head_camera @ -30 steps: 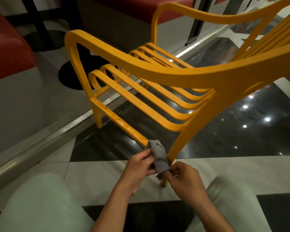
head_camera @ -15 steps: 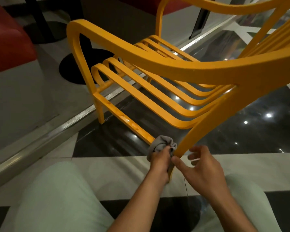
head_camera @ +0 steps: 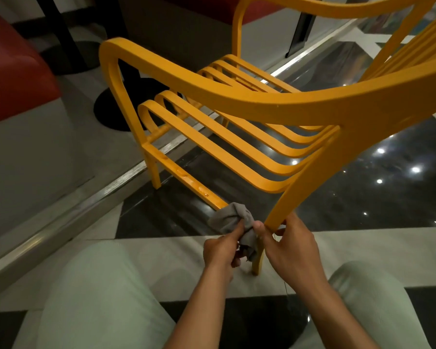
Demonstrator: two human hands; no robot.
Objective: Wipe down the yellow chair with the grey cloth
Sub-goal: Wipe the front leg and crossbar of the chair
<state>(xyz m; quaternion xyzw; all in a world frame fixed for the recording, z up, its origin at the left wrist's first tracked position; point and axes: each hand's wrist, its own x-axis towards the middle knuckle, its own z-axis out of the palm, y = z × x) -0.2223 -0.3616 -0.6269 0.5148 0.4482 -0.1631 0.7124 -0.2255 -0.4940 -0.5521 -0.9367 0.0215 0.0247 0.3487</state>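
Grey cloth [head_camera: 239, 224] bunched up w/ left hand [head_camera: 222, 250] pinching it against the yellow chair [head_camera: 237, 96] low rail, right by the near leg. Right hand [head_camera: 291, 250] fingers curled around that leg, thumb touching cloth

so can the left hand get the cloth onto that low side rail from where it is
Probably yes. The left hand holds the grey cloth bunched right at the near end of the low side rail, and nothing lies along the rail. The right hand is on the near leg, off to the side.
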